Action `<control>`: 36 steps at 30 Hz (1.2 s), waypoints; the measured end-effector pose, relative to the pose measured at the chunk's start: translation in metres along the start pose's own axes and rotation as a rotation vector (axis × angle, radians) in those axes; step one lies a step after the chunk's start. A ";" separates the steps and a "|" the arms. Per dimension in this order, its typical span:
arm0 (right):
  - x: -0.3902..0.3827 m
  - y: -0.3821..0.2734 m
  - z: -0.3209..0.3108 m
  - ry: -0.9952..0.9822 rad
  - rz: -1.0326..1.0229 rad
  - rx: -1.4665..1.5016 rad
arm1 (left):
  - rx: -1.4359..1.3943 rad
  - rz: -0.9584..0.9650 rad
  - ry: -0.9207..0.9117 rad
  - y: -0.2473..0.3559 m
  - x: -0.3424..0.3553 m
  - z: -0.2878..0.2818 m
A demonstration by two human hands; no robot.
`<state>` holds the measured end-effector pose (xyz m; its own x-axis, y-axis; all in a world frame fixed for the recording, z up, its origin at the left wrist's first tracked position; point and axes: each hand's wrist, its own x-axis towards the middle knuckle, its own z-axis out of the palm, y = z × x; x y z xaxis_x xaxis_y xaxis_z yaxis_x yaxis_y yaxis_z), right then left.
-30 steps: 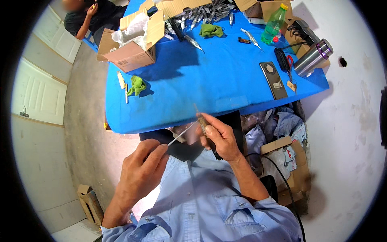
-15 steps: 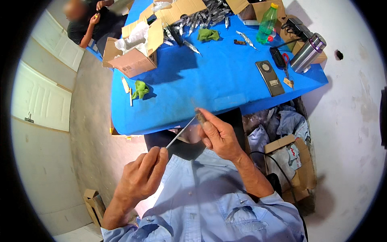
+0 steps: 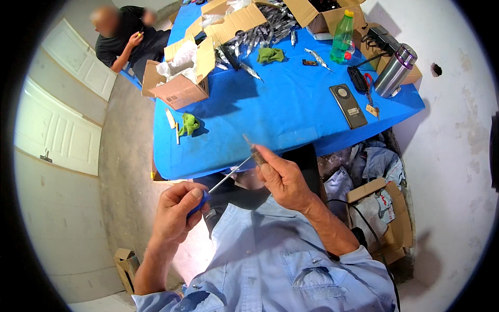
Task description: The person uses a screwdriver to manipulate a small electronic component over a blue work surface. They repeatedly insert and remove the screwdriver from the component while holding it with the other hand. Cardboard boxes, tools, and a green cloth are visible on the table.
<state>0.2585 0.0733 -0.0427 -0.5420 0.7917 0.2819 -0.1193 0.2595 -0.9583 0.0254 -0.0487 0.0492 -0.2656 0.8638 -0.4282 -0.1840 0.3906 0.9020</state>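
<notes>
My left hand point(image 3: 179, 213) grips the blue handle point(image 3: 197, 203) of a tool with a long thin metal shaft point(image 3: 228, 176), which points up and right. My right hand point(image 3: 283, 182) is closed on a small slender piece point(image 3: 257, 156), brownish and see-through with a thin tip; the shaft's end reaches it. Both hands are over my lap, below the blue table's point(image 3: 234, 145) near edge. A green cloth point(image 3: 189, 124) lies near that edge, beside pale slim items point(image 3: 172, 119).
A cardboard box point(image 3: 179, 91), piled silvery packets point(image 3: 260, 36), bottle point(image 3: 341, 39), steel flask point(image 3: 394, 70), phone point(image 3: 347, 105) and cords point(image 3: 358, 77) are on the table. A seated person in black point(image 3: 125, 39) is upper left. Clothes and cardboard point(image 3: 382, 203) fill space below right.
My left hand has rotated, so the tool's blue handle now shows. My right hand stays closed on the small piece. The view has shifted slightly.
</notes>
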 end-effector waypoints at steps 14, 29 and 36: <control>0.004 0.008 -0.006 -0.025 0.064 -0.032 | 1.132 0.968 0.060 -0.010 -0.004 0.015; 0.004 0.012 -0.006 -0.071 -0.022 -0.094 | 0.997 0.827 0.012 -0.012 -0.003 0.004; 0.010 0.002 -0.007 -0.098 -0.110 -0.140 | -0.007 -0.048 -0.093 -0.015 0.008 -0.014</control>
<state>0.2592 0.0855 -0.0415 -0.6116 0.6981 0.3723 -0.0690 0.4217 -0.9041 0.0126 -0.0517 0.0315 -0.1671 0.8701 -0.4636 -0.2010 0.4303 0.8800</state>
